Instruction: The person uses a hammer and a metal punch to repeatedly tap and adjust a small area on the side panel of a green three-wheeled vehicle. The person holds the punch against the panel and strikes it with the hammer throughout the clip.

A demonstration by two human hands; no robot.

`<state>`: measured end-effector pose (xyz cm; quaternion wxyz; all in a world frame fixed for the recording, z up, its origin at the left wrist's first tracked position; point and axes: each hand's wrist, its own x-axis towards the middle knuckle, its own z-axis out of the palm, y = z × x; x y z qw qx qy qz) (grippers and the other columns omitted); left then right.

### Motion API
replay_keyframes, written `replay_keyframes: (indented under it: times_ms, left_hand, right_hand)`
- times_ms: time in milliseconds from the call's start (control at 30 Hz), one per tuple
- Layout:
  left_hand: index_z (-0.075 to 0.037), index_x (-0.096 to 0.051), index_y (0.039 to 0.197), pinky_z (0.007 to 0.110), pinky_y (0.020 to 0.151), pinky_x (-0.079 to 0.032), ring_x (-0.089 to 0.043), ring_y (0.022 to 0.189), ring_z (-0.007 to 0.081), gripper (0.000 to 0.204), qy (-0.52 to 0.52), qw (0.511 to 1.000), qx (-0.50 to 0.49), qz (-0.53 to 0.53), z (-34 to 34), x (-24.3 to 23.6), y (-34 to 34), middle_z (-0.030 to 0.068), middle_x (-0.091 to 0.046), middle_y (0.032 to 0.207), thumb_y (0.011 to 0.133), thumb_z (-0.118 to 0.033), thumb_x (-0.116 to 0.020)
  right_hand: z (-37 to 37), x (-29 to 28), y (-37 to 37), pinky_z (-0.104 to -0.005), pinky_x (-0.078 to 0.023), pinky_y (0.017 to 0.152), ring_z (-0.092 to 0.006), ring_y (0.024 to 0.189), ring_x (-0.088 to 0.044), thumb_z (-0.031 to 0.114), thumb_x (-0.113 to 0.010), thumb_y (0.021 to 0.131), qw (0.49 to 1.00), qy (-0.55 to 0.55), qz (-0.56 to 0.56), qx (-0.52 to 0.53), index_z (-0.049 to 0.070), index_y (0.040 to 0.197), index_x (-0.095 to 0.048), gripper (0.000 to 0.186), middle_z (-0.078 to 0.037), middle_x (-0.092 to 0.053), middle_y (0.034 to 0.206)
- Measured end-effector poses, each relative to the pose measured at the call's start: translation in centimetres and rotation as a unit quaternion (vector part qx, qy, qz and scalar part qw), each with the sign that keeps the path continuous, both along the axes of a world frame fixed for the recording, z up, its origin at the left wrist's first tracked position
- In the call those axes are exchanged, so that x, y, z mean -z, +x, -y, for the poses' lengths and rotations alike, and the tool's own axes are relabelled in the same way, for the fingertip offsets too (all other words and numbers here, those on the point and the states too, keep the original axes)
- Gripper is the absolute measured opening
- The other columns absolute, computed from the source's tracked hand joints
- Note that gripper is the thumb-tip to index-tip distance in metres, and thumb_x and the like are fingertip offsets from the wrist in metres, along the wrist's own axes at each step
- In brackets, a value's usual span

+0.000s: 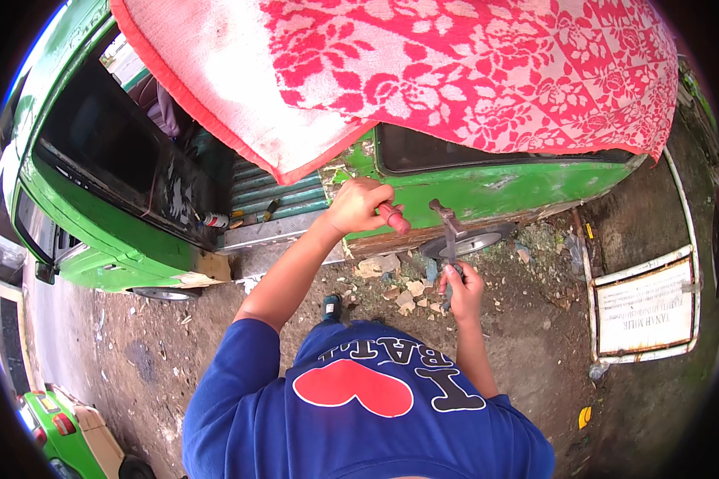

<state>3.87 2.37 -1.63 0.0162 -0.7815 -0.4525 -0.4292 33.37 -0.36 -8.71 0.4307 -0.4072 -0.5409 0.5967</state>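
My left hand (358, 206) is closed around a tool with a thick reddish-brown handle (395, 218), held against the green van's body (455, 191). The tool's working end is mostly hidden by my fingers, so its kind does not show. Just there, the paint is broken and patchy on the pillar (351, 162) beside the open doorway. Lower and to the right, my right hand (462, 292) grips a hammer (449, 231) by its dark handle. The hammer's head is raised near the van's side, a short way right of the reddish-brown handle and apart from it.
A red and white floral blanket (487, 72) drapes over the van's roof and window. The open door (112, 160) stands at left. Broken filler pieces (407, 295) litter the ground by the wheel (475, 242). A framed sign (645, 307) lies right; another green vehicle (72, 431) is lower left.
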Motion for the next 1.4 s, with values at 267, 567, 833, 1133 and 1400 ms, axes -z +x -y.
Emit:
replay_keyframes:
  times_ms: [267,567,833,1133,1400]
  left_hand:
    - [-0.009,-0.054,0.067,0.039,0.047,-0.043,-0.057,0.051,0.0301,0.026,0.053,0.993,-0.096,0.049,-2.7,-0.6,0.7,0.0094,-0.055,0.056,0.078,-0.020,-0.075]
    - [-0.009,-0.054,0.068,0.041,0.048,-0.045,-0.059,0.053,0.0320,0.025,0.047,0.987,-0.130,0.087,-3.1,-1.2,0.6,0.0110,-0.057,0.057,0.082,-0.021,-0.071]
    - [-0.010,-0.056,0.074,0.044,0.050,-0.047,-0.061,0.057,0.0346,0.018,0.024,0.986,-0.143,0.082,-3.2,-1.4,0.6,0.0114,-0.060,0.062,0.082,-0.022,-0.067]
    - [-0.009,-0.055,0.072,0.044,0.049,-0.045,-0.059,0.055,0.0353,0.017,0.045,0.982,-0.138,0.119,-3.2,-0.9,-0.1,0.0127,-0.057,0.059,0.077,-0.016,-0.070]
    - [-0.009,-0.047,0.061,0.041,0.043,-0.040,-0.054,0.047,0.0309,0.034,0.099,0.984,-0.103,0.106,-1.4,-0.1,0.2,0.0092,-0.051,0.052,0.079,-0.020,-0.074]
  right_hand:
    - [1.0,-5.9,-1.8,-0.0238,-0.043,0.054,-0.0081,0.059,-0.052,0.010,-0.054,0.096,0.990,0.135,-0.026,0.040,-0.004,0.123,-0.056,0.031,-0.002,-0.054,0.068]
    - [0.5,-9.5,-2.7,-0.0242,-0.045,0.054,-0.0081,0.058,-0.049,0.001,-0.047,0.096,0.944,0.325,0.046,-0.027,0.001,0.141,-0.043,0.045,-0.003,-0.054,0.070]
    - [-0.2,-11.4,-3.1,-0.0234,-0.042,0.052,-0.0079,0.056,-0.048,0.006,-0.046,0.098,0.967,0.253,0.021,-0.034,0.001,0.142,-0.041,0.045,-0.001,-0.053,0.067]
    - [-0.2,-11.4,-2.9,-0.0230,-0.043,0.051,-0.0083,0.056,-0.047,0.010,-0.050,0.098,0.972,0.232,0.007,-0.041,0.001,0.142,-0.041,0.046,-0.003,-0.054,0.069]
    - [0.5,-10.3,-3.6,-0.0228,-0.043,0.052,-0.0087,0.056,-0.049,0.010,-0.050,0.098,0.985,0.164,-0.011,-0.044,0.000,0.141,-0.041,0.046,-0.003,-0.055,0.070]
